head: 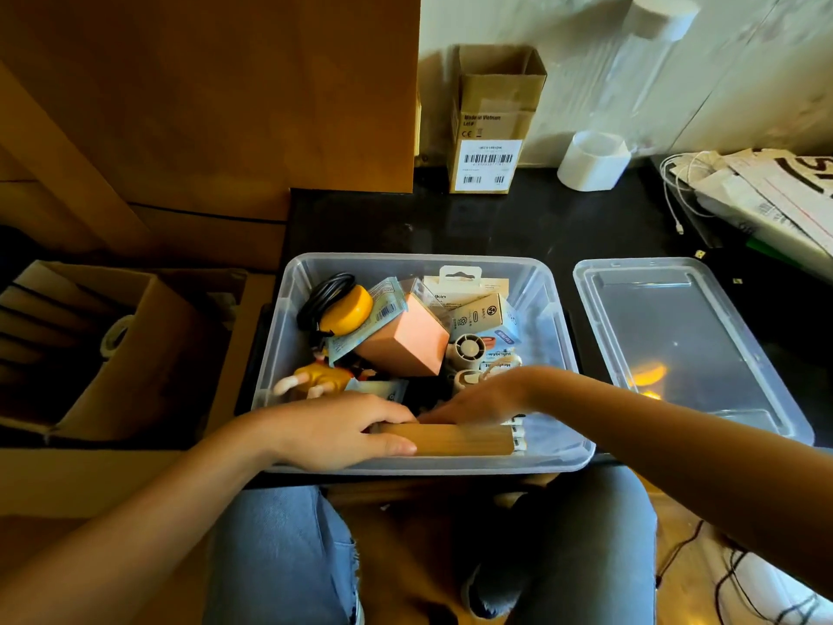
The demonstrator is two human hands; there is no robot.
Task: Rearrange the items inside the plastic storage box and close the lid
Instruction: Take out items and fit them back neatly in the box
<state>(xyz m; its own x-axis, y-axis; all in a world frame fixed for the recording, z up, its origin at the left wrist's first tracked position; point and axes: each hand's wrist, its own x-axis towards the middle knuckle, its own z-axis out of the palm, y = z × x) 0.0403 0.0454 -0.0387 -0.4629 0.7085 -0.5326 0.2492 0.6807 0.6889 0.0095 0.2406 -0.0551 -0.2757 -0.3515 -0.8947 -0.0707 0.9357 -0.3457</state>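
Observation:
A clear plastic storage box (559, 327) stands open on the dark table in front of me. Inside lie a pink carton (405, 340), a yellow round case (347, 313) with a black cable (322, 295), a yellow figurine (315, 376), small white fans (469, 349) and several packets. A long tan wooden box (459, 439) rests along the near wall. My left hand (333, 430) grips its left end, thumb on the front face. My right hand (478, 399) lies flat on its far side, fingers pointing left. The clear lid (676, 336) lies to the right of the box.
An open brown carton (493, 119) stands at the back by the wall, beside a white cup (592, 162). Papers and a white cable (766, 191) fill the far right. Cardboard boxes (112, 345) sit to the left. My knees are under the table edge.

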